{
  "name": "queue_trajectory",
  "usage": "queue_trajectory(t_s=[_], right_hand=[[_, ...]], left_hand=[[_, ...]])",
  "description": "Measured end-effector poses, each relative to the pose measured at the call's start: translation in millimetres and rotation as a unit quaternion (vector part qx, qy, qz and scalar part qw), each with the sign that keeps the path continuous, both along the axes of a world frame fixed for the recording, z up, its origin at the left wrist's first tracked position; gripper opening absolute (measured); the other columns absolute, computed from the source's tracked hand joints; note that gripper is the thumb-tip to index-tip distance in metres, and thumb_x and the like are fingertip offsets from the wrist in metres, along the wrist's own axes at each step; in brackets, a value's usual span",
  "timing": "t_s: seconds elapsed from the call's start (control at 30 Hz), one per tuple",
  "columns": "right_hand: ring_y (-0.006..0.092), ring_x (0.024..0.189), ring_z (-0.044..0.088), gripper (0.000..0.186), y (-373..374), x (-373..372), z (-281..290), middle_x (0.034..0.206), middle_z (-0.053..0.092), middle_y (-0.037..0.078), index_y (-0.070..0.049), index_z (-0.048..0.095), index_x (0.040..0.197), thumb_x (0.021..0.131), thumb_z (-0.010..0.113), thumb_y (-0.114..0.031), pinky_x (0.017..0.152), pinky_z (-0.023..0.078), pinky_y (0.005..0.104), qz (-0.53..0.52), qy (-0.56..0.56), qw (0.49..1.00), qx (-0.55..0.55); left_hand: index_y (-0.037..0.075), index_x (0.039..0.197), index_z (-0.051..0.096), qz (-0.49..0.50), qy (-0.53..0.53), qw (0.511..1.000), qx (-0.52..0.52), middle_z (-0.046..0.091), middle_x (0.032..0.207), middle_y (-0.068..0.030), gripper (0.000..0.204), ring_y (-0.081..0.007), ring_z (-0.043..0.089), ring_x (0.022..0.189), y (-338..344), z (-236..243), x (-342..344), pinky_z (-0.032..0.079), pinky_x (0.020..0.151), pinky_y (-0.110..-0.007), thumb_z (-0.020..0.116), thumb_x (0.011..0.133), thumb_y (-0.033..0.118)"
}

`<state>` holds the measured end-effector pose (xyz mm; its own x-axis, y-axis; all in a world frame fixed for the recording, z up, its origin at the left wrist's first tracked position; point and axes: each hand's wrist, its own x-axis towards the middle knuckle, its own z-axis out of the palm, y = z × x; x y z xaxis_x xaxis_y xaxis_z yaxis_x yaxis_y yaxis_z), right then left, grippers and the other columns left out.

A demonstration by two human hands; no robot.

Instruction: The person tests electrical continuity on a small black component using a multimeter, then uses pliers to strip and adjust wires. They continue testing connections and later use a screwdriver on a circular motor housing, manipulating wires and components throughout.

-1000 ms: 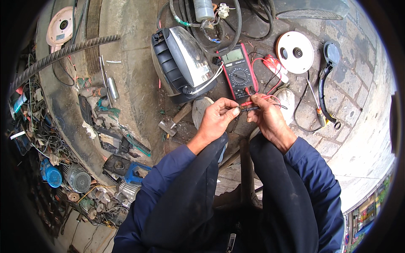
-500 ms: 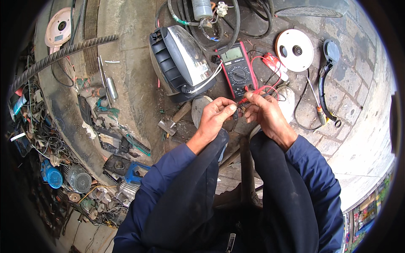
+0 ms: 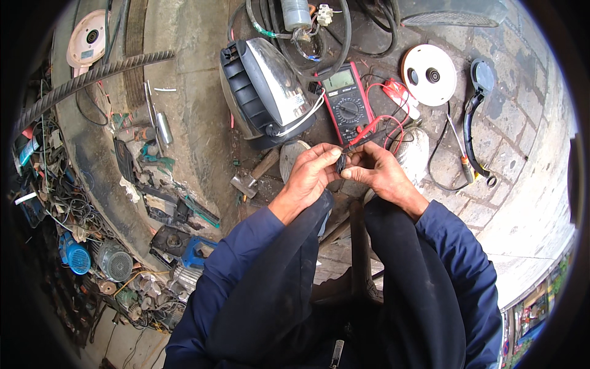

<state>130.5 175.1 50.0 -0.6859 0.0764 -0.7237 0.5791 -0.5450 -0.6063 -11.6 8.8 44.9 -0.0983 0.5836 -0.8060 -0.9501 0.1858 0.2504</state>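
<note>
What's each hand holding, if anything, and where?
The left hand pinches a small black part, apparently by its left edge. The red probe lies by the right hand; whether gripped cannot be told.

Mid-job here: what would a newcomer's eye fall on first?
Probably the red-edged multimeter, face up at the upper middle, with the shiny silver appliance body just to its left. Next, the left hand and right hand meet below it, with a small black part between them. Farther out, a white disc lies to the multimeter's right, and a bright blue motor stands out at far left.
</note>
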Motion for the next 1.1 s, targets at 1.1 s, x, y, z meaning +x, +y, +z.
queue_trajectory(t_s=[1.1], right_hand=[[0.0149,0.09,0.066,0.054,0,4,-2,0.101,0.075,0.006,-0.004,0.068,0.132,0.087,0.094,-0.02,0.085,0.053,0.0342,0.042,0.031,0.999,0.012]], left_hand=[[0.01,0.12,0.069,-0.029,-0.152,0.988,0.022,0.071,0.11,-0.0023,0.02,-0.013,0.067,0.092,-26,-12,4,0.05,0.069,-0.029,0.071,0.105,0.023]])
